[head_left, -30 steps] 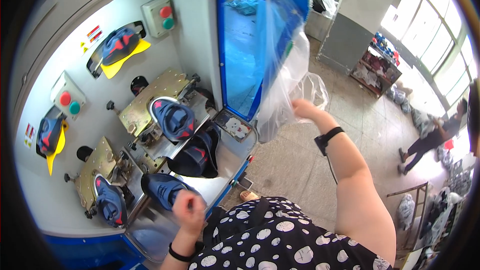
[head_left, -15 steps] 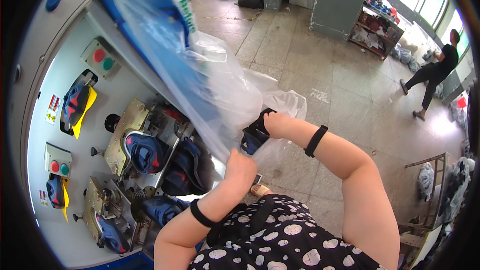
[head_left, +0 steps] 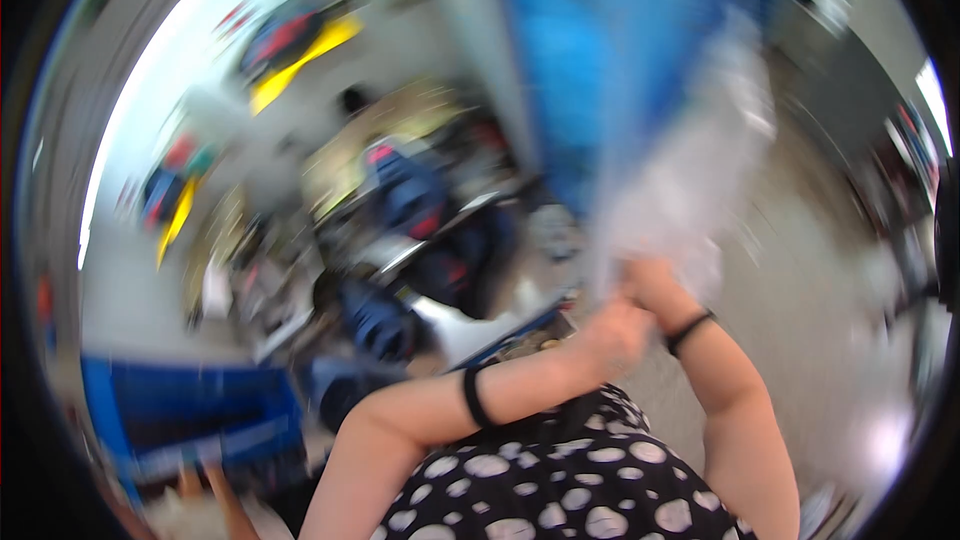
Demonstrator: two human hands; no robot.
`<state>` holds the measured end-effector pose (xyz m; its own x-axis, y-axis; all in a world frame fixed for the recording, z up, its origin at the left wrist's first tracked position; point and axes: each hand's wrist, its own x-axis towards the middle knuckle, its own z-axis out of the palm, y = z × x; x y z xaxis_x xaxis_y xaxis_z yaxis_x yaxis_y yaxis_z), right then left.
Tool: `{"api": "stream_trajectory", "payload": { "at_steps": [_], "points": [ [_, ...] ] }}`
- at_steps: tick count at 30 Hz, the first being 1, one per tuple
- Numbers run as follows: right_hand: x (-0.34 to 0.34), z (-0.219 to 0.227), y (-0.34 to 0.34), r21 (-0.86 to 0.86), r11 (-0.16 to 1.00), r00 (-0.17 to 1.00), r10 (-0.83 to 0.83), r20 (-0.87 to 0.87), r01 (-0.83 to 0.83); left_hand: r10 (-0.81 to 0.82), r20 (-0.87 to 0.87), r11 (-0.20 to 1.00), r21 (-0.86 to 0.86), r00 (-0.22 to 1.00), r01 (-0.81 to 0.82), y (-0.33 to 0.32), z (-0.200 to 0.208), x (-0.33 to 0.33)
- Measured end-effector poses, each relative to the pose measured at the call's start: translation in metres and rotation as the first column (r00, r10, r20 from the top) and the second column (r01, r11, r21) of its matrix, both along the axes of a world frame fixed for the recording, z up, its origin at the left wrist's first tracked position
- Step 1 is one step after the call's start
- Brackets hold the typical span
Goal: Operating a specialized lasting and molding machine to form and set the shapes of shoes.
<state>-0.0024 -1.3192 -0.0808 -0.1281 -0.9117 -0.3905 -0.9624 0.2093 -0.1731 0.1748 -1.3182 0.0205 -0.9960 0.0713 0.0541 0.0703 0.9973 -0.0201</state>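
Plastic bag (head_left: 692, 175): left hand (head_left: 616, 336) now nearer right hand (head_left: 655, 286).

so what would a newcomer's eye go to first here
Probably the two bright yellow pieces on the pale wall at upper left. Then perhaps the translucent whitish plastic right of centre, the right hand and left hand close together at its blurred lower end. The white-spotted black garment also stands out at bottom centre.

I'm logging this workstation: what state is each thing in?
Plastic bag: hanging, motion-blurred
Right hand: at the bag's lower part, grip unclear
Left hand: close to right hand, grip unclear
Pink-marked shoe part: beside gold-coloured plate
Yellow pieces: jutting outward
Black wristbands: worn, one per arm
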Motion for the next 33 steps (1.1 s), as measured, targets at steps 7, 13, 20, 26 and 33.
{"api": "stream_trajectory", "payload": {
  "at_steps": [7, 13, 20, 26, 33],
  "points": [
    [0.011, 0.013, 0.011, -0.262, 0.965, 1.000, 0.003, -0.004, -0.004, 0.461, -0.726, 0.869, 0.253, 0.510, -0.424, -0.031, -0.019, 0.210],
    [0.036, 0.037, 0.039, -0.486, 0.866, 0.993, -0.104, 0.058, 0.119, 0.413, -0.181, -0.579, 0.703, -0.892, -0.412, 0.043, -0.129, 0.450],
    [0.030, 0.103, 0.082, -0.672, 0.712, 0.870, -0.446, -0.212, 0.201, 0.648, -0.214, -0.363, 0.757, -0.731, -0.543, 0.060, -0.182, 0.432],
    [0.009, 0.142, 0.122, -0.676, 0.681, 0.624, -0.665, -0.410, 0.281, 0.771, -0.615, 0.583, 0.580, 0.163, -0.569, 0.000, -0.062, 0.339],
    [0.038, 0.161, 0.180, -0.822, 0.241, 0.806, -0.463, 0.370, 0.516, -0.013, -0.874, 0.995, 0.037, 0.485, 0.095, -0.030, 0.038, 0.193]
  ]
}}
